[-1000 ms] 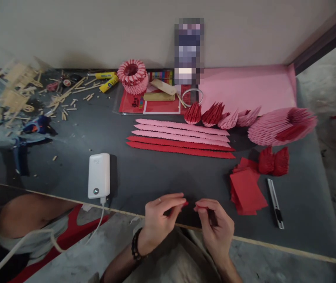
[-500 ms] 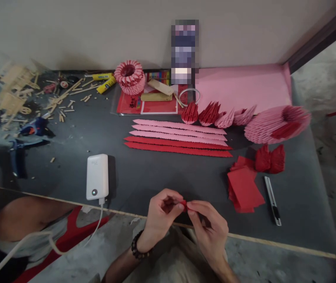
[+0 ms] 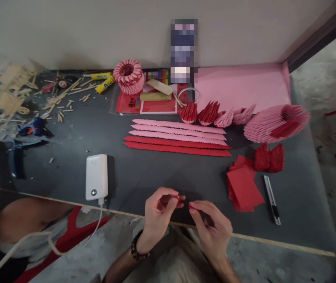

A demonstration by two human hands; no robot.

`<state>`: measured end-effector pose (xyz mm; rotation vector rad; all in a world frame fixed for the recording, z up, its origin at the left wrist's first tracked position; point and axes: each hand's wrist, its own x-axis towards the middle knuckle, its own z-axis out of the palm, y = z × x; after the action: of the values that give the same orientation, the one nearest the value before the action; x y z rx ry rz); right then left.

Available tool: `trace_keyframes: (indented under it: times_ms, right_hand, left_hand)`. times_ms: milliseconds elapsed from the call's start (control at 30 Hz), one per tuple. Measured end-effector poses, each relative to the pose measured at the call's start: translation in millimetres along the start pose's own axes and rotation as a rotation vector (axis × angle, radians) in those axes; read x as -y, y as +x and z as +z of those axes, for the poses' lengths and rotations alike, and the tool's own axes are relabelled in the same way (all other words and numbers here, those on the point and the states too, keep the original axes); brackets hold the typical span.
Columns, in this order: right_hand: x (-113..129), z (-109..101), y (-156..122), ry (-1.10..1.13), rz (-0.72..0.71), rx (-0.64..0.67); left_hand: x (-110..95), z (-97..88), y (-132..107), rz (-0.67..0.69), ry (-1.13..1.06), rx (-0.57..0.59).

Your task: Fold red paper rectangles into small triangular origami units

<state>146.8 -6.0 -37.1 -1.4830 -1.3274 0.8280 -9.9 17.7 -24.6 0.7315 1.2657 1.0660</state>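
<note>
Both my hands hover over the near edge of the dark table (image 3: pixel 144 173). My left hand (image 3: pixel 159 214) pinches one end of a small folded piece of red paper (image 3: pixel 184 200), and my right hand (image 3: pixel 212 226) pinches the other end with thumb and forefinger. A beaded bracelet (image 3: pixel 137 247) circles my left wrist. To the right lies a stack of red paper rectangles (image 3: pixel 244 188), with folded red units (image 3: pixel 269 157) just behind it.
A utility knife (image 3: pixel 272 199) lies right of the red stack. A white power bank (image 3: pixel 96 177) with a cable sits at left. Long pink and red folded strips (image 3: pixel 179 137), a pink origami model (image 3: pixel 275 124), pink sheets (image 3: pixel 241 86), glue tubes and wooden sticks (image 3: pixel 64 98) fill the back.
My fingertips came together on the red paper half a second ago and have now drawn slightly apart again, both still pinching it.
</note>
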Motion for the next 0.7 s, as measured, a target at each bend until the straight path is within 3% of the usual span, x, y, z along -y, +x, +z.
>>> trace_keyframes:
  times_ms: [133,200,400,700]
  right_hand:
    - [-4,-4,4,-0.036,-0.025,-0.009]
    - [-5,-6,6,-0.060,-0.028,0.003]
    - [-3,-4,4,-0.084,-0.003,0.061]
    - [1,0,-1,-0.078,0.027,0.119]
  left_hand:
    - [-1,-8.8,3,0.259,0.411,0.016]
    - [2,-12.0,4,0.272,0.483,0.033]
    - [10,-12.1,5,0.119,0.302,0.064]
    - [6,-10.1,4,0.201,0.248,0.072]
